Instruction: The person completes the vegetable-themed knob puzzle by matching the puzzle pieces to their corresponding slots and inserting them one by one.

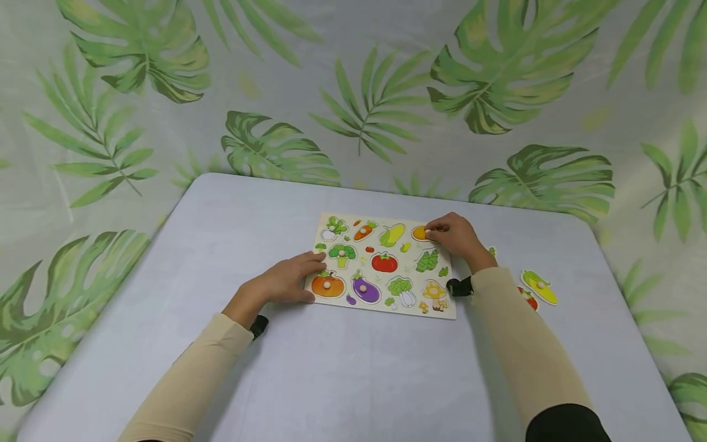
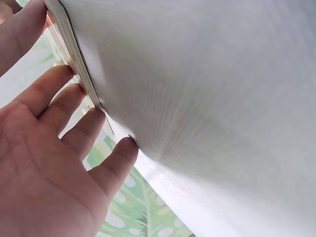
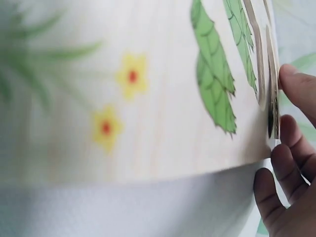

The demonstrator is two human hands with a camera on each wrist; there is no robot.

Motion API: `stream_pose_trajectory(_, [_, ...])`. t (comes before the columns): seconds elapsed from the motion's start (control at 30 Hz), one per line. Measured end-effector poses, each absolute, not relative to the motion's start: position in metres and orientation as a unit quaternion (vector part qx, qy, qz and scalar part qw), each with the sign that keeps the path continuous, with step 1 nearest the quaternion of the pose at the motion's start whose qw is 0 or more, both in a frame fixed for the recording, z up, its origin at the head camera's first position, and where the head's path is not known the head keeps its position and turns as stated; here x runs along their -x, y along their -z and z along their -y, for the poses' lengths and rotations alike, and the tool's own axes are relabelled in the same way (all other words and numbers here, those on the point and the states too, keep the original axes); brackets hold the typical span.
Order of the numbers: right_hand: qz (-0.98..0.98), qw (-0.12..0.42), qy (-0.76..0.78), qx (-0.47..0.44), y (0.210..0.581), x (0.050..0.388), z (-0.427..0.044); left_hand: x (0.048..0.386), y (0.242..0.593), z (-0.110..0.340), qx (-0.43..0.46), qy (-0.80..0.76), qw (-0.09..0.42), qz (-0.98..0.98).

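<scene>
A: State the position of the puzzle board.
B: The board lies flat near the middle of the white tabletop, printed side up, slightly askew.

A: Report the left hand.
B: Fingers extended and spread, with several fingertips against the board's left edge. The nearest piece is the pumpkin piece, just beside the fingers.

A: Report the right hand.
B: Thumb and fingertips together, pinching the orange piece at the upper right of the board. The fingers hide part of this piece; whether it is fully seated cannot be told.

A: List the knobbed pieces on the board.
B: The carrot piece is in the top row, the broccoli piece below it to the left. The pumpkin piece and the eggplant piece are side by side in the bottom row.

A: List the items off the board.
B: To the right, the corn piece lies on the tabletop, beside a red piece partly covered by the right sleeve. A leaf-patterned cloth hangs behind the tabletop
</scene>
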State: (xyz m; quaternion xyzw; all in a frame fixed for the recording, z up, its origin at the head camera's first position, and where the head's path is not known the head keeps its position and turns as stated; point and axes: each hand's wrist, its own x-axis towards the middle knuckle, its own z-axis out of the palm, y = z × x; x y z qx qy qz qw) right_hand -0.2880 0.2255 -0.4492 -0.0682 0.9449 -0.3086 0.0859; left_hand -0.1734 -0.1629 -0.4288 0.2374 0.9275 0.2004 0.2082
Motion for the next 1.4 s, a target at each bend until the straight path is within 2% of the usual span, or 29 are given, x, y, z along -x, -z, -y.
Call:
stream_pose_trajectory(1.07, [-0.931,0.096,0.35,0.048,0.4528,0.2879,-0.2218,0.175,0.4252,0.1634,-0.247,-0.188,0.2,-0.929])
stream_pose_trajectory(1.4, [-0.928,0.131,0.345,0.046,0.4573,0.2869,-0.2282,0.1739,0.4272,0.1623,-0.252,-0.191,0.207,-0.926])
